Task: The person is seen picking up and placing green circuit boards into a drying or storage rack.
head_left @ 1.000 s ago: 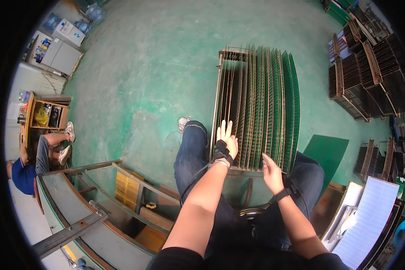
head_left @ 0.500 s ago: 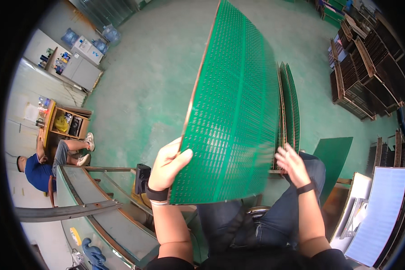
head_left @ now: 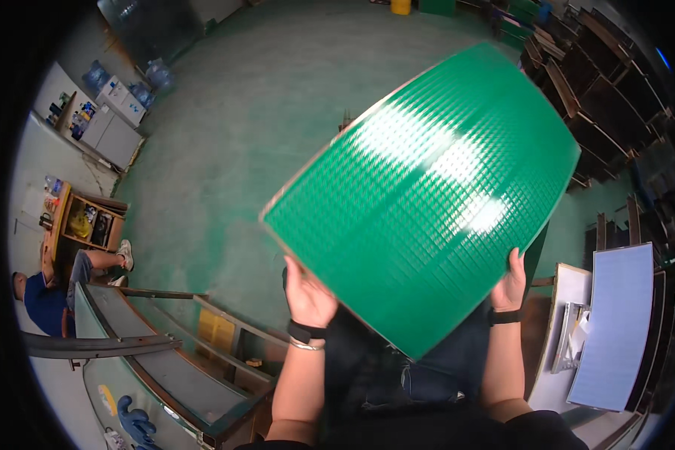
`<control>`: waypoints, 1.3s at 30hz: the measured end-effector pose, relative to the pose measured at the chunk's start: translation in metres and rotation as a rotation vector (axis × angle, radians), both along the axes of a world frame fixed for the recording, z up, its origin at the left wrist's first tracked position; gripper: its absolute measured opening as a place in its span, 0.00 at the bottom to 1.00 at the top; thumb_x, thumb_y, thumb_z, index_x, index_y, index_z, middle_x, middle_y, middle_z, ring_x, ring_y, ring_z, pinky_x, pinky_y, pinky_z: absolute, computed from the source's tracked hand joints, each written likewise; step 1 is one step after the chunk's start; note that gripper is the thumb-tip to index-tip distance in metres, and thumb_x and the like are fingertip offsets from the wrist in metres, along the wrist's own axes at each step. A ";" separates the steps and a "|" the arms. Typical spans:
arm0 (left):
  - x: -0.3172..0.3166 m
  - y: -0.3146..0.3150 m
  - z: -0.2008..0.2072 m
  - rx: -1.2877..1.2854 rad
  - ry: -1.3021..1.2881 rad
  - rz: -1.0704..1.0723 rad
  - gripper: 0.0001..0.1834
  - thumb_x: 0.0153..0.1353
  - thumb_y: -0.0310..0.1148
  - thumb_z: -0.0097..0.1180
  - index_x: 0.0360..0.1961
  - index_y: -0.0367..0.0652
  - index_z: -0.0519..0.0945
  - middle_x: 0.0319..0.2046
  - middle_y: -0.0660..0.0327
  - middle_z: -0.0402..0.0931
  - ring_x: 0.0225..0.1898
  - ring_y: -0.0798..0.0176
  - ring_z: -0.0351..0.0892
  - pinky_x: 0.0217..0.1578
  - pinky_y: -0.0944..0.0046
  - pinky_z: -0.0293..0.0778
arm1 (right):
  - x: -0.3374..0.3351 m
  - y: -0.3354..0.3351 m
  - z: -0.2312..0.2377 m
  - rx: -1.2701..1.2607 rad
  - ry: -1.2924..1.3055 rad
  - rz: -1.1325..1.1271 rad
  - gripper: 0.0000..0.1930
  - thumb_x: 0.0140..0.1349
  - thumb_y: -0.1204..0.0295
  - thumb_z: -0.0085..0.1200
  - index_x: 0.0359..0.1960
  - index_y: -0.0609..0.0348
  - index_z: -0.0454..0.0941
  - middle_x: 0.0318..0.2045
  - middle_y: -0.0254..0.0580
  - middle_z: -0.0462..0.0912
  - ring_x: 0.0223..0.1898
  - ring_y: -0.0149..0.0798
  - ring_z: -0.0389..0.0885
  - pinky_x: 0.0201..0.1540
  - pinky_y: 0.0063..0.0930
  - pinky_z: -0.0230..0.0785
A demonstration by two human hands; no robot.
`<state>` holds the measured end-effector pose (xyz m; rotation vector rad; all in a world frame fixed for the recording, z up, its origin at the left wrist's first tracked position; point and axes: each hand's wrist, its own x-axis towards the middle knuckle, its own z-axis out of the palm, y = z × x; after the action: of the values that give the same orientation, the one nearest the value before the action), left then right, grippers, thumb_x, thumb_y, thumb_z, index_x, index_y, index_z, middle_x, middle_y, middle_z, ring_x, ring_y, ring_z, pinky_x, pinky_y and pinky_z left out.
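Observation:
A large green circuit board panel [head_left: 397,232] hangs tilted in front of me, with rows of small pads on its face and bright glare across its upper half. My left hand [head_left: 310,296] grips its lower left edge; the fingers pass behind the board and are partly hidden. On the opposite side, my right hand [head_left: 510,283] holds the right edge, thumb up along the border. The board covers whatever stands behind it, and my lap shows below its lowest corner.
To the left stands a metal-framed bench [head_left: 180,375] with a blue glove [head_left: 136,424] on it. A seated person [head_left: 49,296] is beyond it. On the right are a pale blue sheet [head_left: 615,326] and dark racks [head_left: 615,97]. A water dispenser [head_left: 120,105] stands far left.
The green board has turned clockwise and swung to the right, showing glare now. My right hand, free and moving before, has taken hold of its right edge. My left hand still holds the board.

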<state>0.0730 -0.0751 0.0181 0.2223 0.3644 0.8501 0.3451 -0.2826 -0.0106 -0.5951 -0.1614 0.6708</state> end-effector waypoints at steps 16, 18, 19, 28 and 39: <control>-0.029 -0.004 -0.015 0.292 0.396 -0.087 0.17 0.67 0.38 0.44 0.52 0.40 0.71 0.47 0.63 0.74 0.46 0.69 0.73 0.46 0.67 0.71 | 0.149 -0.207 -0.013 0.105 -0.082 -0.360 0.23 0.65 0.75 0.39 0.61 0.70 0.54 0.62 0.52 0.60 0.62 0.43 0.60 0.66 0.37 0.52; -0.034 0.002 -0.017 0.375 0.507 -0.044 0.19 0.66 0.41 0.46 0.51 0.40 0.71 0.46 0.62 0.75 0.46 0.67 0.74 0.47 0.65 0.71 | 0.153 -0.220 -0.012 0.072 -0.047 -0.437 0.24 0.65 0.76 0.39 0.62 0.70 0.53 0.61 0.53 0.61 0.62 0.43 0.61 0.65 0.36 0.53; -0.035 0.005 -0.017 0.411 0.546 -0.020 0.18 0.66 0.41 0.45 0.49 0.39 0.73 0.44 0.62 0.76 0.44 0.69 0.74 0.46 0.66 0.71 | 0.156 -0.228 -0.010 0.055 -0.099 -0.400 0.24 0.65 0.76 0.39 0.62 0.69 0.54 0.61 0.52 0.61 0.62 0.43 0.61 0.64 0.36 0.55; -0.066 0.028 -0.030 0.509 0.887 0.196 0.20 0.69 0.42 0.41 0.42 0.34 0.76 0.37 0.65 0.75 0.38 0.73 0.70 0.42 0.70 0.66 | 0.105 -0.190 0.028 -0.468 -0.139 -0.445 0.22 0.69 0.67 0.38 0.61 0.65 0.59 0.58 0.48 0.68 0.58 0.38 0.67 0.60 0.33 0.60; -0.077 0.050 -0.011 0.703 0.763 0.283 0.15 0.63 0.32 0.51 0.48 0.35 0.73 0.42 0.63 0.75 0.43 0.70 0.72 0.48 0.69 0.66 | 0.139 -0.171 0.067 -0.850 -0.614 -0.368 0.17 0.62 0.78 0.43 0.53 0.65 0.69 0.35 0.28 0.77 0.29 0.16 0.69 0.27 0.07 0.59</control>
<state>-0.0044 -0.0254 0.0073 1.1887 0.8112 1.1347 0.4845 -0.4534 0.0566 -1.6032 -0.3296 0.1481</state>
